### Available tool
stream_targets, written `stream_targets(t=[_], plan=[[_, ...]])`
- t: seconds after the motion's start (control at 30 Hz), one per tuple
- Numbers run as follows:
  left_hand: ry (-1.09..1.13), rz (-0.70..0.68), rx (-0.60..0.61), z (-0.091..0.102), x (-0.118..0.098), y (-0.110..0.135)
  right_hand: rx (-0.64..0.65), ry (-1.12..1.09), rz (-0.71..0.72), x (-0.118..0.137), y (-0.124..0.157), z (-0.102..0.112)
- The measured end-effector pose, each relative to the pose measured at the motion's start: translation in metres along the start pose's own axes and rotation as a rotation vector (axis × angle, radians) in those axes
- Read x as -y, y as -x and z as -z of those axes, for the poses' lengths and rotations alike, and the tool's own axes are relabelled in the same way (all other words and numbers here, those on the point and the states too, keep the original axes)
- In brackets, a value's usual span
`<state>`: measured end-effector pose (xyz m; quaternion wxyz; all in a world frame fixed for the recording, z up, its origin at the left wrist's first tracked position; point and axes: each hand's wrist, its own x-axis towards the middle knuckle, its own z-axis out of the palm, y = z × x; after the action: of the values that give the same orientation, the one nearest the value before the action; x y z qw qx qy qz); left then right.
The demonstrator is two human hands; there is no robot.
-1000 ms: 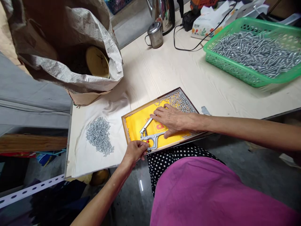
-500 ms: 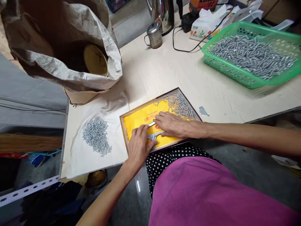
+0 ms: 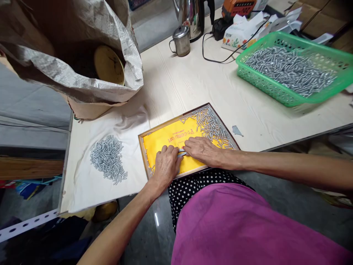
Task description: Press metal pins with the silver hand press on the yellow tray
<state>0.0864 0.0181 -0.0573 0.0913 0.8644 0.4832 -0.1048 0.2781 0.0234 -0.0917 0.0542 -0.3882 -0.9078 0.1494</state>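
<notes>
A shallow wood-rimmed tray (image 3: 160, 127) with a yellow base lies at the table's front edge. Over its front half, my left hand (image 3: 166, 165) and my right hand (image 3: 202, 150) come close together, fingers curled. Both grip a slim silver-grey metal tool (image 3: 181, 152) from either end. Only a short length of it shows between my fingertips, so I cannot make out its kind. Small ridged metal pins (image 3: 211, 125) are heaped in the tray's right end, and several lie along its left edge. Left of the tray, a pile of similar pins (image 3: 109, 158) rests on a white cloth (image 3: 82, 187).
A green basket (image 3: 275, 88) full of metal pins stands at the right. At the back left is a large open woven sack (image 3: 129, 62) holding a yellowish round container (image 3: 109, 65). A lidded metal mug (image 3: 181, 41), a kettle (image 3: 193, 16) and a black cable (image 3: 217, 60) are behind.
My hands have drawn closer together and now cover most of the tool, which showed more widely between them before. My view has shifted slightly.
</notes>
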Motion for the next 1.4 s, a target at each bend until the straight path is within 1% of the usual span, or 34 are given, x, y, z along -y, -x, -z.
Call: stream_targets(t=[0.1,0.17,0.23,0.3,0.37,0.43,0.53,0.6,0.67,0.73,0.77,0.8,0.87,0.9,0.97,1.03,1.07,1.1,1.17,1.27,1.4], plan=[[0.029,0.003,0.021,0.000,0.001,-0.002,0.007,0.003,-0.006,0.002,-0.001,-0.002],[0.037,0.012,0.007,0.000,0.003,-0.003,0.006,0.041,-0.022,0.002,-0.002,0.002],[0.042,0.023,-0.035,0.000,0.004,-0.001,-0.025,0.087,-0.043,-0.001,-0.005,0.006],[0.058,0.026,-0.102,-0.003,0.005,0.003,-0.075,0.105,-0.037,-0.006,-0.008,0.009],[0.084,-0.006,-0.169,-0.009,0.005,0.009,-0.114,0.102,-0.015,-0.015,-0.013,0.008],[0.116,-0.074,-0.218,-0.016,0.004,0.017,-0.127,0.115,0.009,-0.026,-0.020,0.006],[0.188,-0.164,-0.224,-0.025,-0.002,0.028,-0.153,0.157,0.075,-0.042,-0.034,0.003],[0.233,-0.174,-0.221,-0.028,-0.006,0.034,-0.186,0.171,0.108,-0.048,-0.043,0.004],[0.252,-0.164,-0.251,-0.026,-0.004,0.038,-0.203,0.183,0.115,-0.049,-0.049,0.005],[0.243,-0.091,-0.326,-0.021,0.010,0.040,-0.203,0.201,0.101,-0.047,-0.051,0.004],[0.224,-0.006,-0.377,-0.017,0.023,0.041,-0.204,0.205,0.090,-0.046,-0.051,0.002],[0.196,0.106,-0.427,-0.014,0.039,0.042,-0.208,0.204,0.077,-0.044,-0.051,-0.001],[0.108,0.390,-0.497,-0.010,0.081,0.043,-0.222,0.194,0.054,-0.042,-0.049,-0.007],[0.058,0.486,-0.483,-0.008,0.103,0.043,-0.230,0.189,0.045,-0.041,-0.048,-0.010],[-0.033,0.607,-0.417,-0.008,0.144,0.043,-0.245,0.189,0.030,-0.039,-0.047,-0.015],[-0.100,0.682,-0.331,-0.009,0.173,0.043,-0.255,0.194,0.023,-0.038,-0.047,-0.016],[-0.124,0.701,-0.292,-0.010,0.182,0.042,-0.260,0.193,0.022,-0.037,-0.046,-0.016],[-0.145,0.707,-0.258,-0.010,0.188,0.041,-0.263,0.188,0.022,-0.037,-0.046,-0.016],[-0.179,0.695,-0.201,-0.009,0.192,0.039,-0.267,0.173,0.025,-0.037,-0.046,-0.016],[-0.233,0.685,-0.123,-0.006,0.192,0.035,-0.268,0.167,0.031,-0.038,-0.046,-0.015],[-0.327,0.688,-0.004,0.000,0.192,0.028,-0.279,0.215,0.044,-0.039,-0.045,-0.015]])
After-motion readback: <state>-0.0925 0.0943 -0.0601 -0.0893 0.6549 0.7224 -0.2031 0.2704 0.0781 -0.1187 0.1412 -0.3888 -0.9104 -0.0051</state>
